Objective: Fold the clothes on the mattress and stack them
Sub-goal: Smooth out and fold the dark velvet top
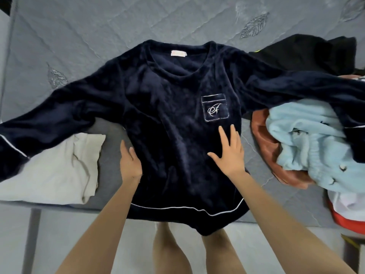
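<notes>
A navy velvet long-sleeved top (169, 119) lies face up and spread out on the grey quilted mattress (98, 32), its white-piped hem hanging over the near edge. Its chest pocket (215, 107) carries a white embroidered letter. My left hand (130, 161) lies at the top's left side edge, fingers partly tucked under the fabric. My right hand (229, 153) rests flat with spread fingers on the front, just below the pocket. The left sleeve stretches over a folded cream garment (51, 175); the right sleeve drapes over the clothes pile.
At the right sits a pile of unfolded clothes: a light blue fleece (308, 143), a rust-brown piece (264, 147), a black garment (308, 54), and a white and red item (347, 212). My bare legs (189, 252) stand against the mattress's near edge.
</notes>
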A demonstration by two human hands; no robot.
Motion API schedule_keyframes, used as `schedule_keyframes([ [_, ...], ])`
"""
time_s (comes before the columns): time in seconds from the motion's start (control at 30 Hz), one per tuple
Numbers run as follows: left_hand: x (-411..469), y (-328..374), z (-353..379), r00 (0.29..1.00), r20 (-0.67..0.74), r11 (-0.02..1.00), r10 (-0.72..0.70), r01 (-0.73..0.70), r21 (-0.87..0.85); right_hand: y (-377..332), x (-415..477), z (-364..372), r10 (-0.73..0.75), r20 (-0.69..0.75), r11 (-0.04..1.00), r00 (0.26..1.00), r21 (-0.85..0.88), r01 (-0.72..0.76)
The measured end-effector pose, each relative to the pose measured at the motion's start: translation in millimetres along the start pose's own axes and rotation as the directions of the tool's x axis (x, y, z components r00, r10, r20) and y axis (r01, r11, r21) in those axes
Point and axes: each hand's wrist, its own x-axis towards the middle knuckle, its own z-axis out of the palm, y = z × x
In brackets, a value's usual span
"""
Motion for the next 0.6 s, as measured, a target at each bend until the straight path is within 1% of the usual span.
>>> schedule_keyframes([
  [0.07, -5, -10, -2, 1.0, 0.015, 1.0, -0.001, 0.001, 0.0, 10, -10, 6, 0.089, -0.042, 0.982, 0.995, 0.171, -0.081],
  [0.13, -5, -18, -5, 0.995, 0.085, 0.998, 0.051, -0.053, 0.032, 17, -17, 12, 0.163, -0.036, 0.939, 0.986, 0.313, -0.144],
  [0.17, -4, -22, -7, 0.988, 0.127, 0.992, 0.088, -0.098, 0.074, 19, -22, 16, 0.191, -0.025, 0.919, 0.981, 0.355, -0.17],
  [0.23, -4, -30, -11, 0.968, 0.213, 0.976, 0.131, -0.163, 0.142, 21, -29, 24, 0.244, -0.014, 0.897, 0.97, 0.384, -0.22],
  [0.3, -4, -35, -12, 0.951, 0.279, 0.964, 0.134, -0.191, 0.187, 22, -33, 29, 0.313, -0.029, 0.879, 0.949, 0.386, -0.278],
  [0.4, -2, -38, -17, 0.94, 0.29, 0.933, 0.179, -0.256, 0.254, 22, -36, 32, 0.394, -0.066, 0.854, 0.917, 0.395, -0.339],
  [0.47, -1, -37, -23, 0.938, 0.266, 0.922, 0.223, -0.292, 0.256, 21, -37, 29, 0.418, -0.112, 0.842, 0.902, 0.421, -0.338],
  [0.53, -3, -38, -34, 0.941, 0.23, 0.929, 0.249, -0.299, 0.216, 18, -42, 23, 0.391, -0.214, 0.851, 0.895, 0.453, -0.264],
  [0.6, -7, -43, -45, 0.954, 0.185, 0.949, 0.237, -0.268, 0.166, 12, -49, 17, 0.328, -0.293, 0.883, 0.898, 0.432, -0.182],
])
